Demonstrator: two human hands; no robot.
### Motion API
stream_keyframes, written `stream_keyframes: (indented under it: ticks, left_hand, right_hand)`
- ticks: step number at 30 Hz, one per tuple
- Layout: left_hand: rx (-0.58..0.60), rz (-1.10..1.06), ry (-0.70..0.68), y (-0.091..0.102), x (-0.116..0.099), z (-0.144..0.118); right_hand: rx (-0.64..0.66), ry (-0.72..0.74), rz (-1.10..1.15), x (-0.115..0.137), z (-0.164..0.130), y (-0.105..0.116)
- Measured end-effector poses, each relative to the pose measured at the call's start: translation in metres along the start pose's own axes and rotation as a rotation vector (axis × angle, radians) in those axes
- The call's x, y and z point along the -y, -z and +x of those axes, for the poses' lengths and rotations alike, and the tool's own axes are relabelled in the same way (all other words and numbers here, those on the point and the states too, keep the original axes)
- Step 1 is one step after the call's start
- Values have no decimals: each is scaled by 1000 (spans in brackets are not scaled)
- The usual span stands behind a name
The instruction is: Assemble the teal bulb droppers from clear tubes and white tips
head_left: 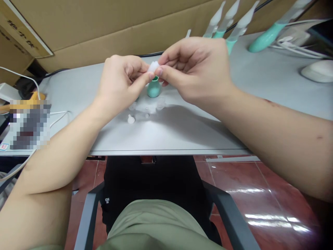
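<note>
Between the fingertips of both hands is a small white translucent plastic piece (pixel 153 66). My left hand (pixel 122 78) pinches it from the left, and my right hand (pixel 196 66) grips it from the right. Just below stands a teal rubber bulb (pixel 153 89) with an open dark neck, upright on the table; whether the white piece touches it I cannot tell. Nearer to me lie a small white stopper-like part (pixel 131 119), a tiny white bit (pixel 147 115) and some clear plastic parts (pixel 160 103). Part of another teal item is hidden behind my left hand.
Several teal bulbs with clear tubes and white tips (pixel 235 33) stand at the back right. A further one (pixel 267 37) leans near white cables and a white mouse (pixel 317 71). A cardboard wall (pixel 104 27) closes off the back. At left are a yellow tool (pixel 33 100) and cables.
</note>
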State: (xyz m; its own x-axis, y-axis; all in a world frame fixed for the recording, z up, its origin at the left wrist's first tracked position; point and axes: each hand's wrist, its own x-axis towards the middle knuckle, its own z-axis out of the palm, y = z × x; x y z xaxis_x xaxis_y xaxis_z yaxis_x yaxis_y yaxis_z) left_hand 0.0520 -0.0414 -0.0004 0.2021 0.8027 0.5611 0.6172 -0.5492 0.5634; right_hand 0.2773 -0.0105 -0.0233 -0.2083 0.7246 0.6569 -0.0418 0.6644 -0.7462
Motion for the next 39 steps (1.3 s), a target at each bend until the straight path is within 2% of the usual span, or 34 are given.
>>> stream_keyframes:
  ticks: [4, 8, 12, 16, 20, 24, 28, 32, 36, 39]
  left_hand:
    - [10, -42, -55, -1, 1, 1]
    - [55, -95, -97, 0, -4, 1]
    - [43, -120, -81, 2, -5, 0]
    - [38, -98, -107, 1, -1, 1]
    - [101, -113, -140, 1, 1, 3]
    - [116, -68, -186, 6, -1, 2]
    - [159, 20, -226, 15, -2, 0]
    - [198, 68, -367, 22, 4, 0]
    - [315, 78, -415, 23, 8, -1]
    - [377, 19, -446, 22, 5, -3]
  right_hand:
    - [133, -44, -52, -9, 6, 8]
    - [218, -61, 53, -10, 11, 15]
    - [208, -37, 149, -4, 13, 17]
    - [166, -82, 168, -3, 13, 15]
    - [177, -130, 215, -7, 14, 17]
    - [228, -190, 287, -6, 18, 24]
    - [245, -294, 234, -2, 23, 38]
    - [417, -351, 129, 4, 29, 57]
    - [673, -417, 9, 11, 34, 74]
    - [855, -469, -154, 13, 35, 77]
